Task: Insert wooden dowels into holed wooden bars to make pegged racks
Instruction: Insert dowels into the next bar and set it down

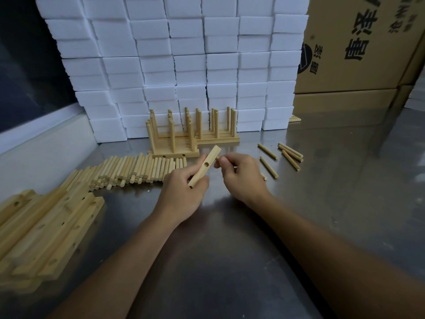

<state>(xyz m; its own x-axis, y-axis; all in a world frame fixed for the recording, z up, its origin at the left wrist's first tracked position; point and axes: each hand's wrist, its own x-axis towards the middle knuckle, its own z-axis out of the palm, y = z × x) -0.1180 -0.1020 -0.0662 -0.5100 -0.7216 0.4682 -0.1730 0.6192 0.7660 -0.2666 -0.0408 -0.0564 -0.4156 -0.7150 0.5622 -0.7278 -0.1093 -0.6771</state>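
Desk (230,261): brushed metal, reflective.
Holed bars (46,229): flat pile, near left.
Left hand (184,192): gripping one holed wooden bar (205,165), tilted, raised above desk.
Right hand (239,176): pinching one dowel (217,158), tip just beside bar.
Loose dowels (279,157): about six, right.
Dowel heap (128,170): left.
Pegged racks (193,132): upright, behind.
Foam blocks (184,54): white, stacked.

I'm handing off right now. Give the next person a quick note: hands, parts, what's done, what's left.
Left hand grips a holed bar, tilted, no pegs in it yet.
Right hand pinches a dowel near the bar, not inserted.
Dowel pile lies left; loose dowels right; blank bars stacked far left.
Done: finished racks stand at the back.
Left: peg this bar, then the stack.
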